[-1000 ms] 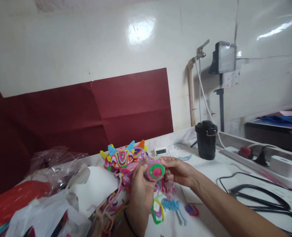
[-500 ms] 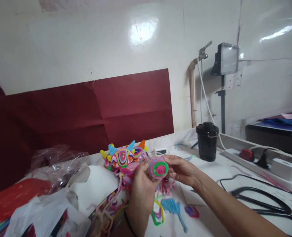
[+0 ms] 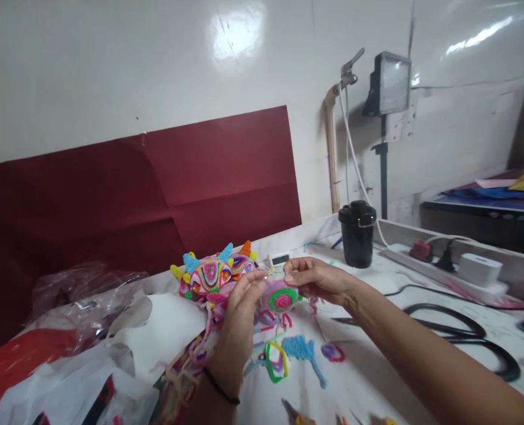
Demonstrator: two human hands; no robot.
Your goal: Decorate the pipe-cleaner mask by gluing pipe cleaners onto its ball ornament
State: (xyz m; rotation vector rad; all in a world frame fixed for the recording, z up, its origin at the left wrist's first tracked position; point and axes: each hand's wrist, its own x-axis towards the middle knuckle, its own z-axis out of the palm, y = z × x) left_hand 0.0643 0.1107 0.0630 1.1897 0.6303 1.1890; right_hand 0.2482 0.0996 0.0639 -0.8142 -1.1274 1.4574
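Between my hands is a round coiled pipe-cleaner disc (image 3: 282,300) with a pink centre, a green ring and a pink-purple outer band. My left hand (image 3: 243,304) grips its left side, and the thumb is hidden. At the upper right edge, the thumb and fingers of my right hand (image 3: 315,278) pinch together. Something small and pale shows near the fingertips, too blurred to name. Just behind my left hand sit colourful pipe-cleaner animal heads (image 3: 211,276) with blue and orange horns. Below lie a green-and-yellow leaf-shaped piece (image 3: 276,361), a blue piece (image 3: 300,348) and a small purple-red oval (image 3: 333,352).
Large black-handled scissors (image 3: 448,321) lie at the right, near a power strip (image 3: 443,274). A black lidded cup (image 3: 358,236) stands behind my right hand. White paper (image 3: 167,324) and plastic bags (image 3: 67,378) crowd the left. Tool tips (image 3: 300,413) show at the front edge.
The view has shifted right and down. My right fingers have moved from the disc's side to its upper edge, and the disc has tipped to look flatter.
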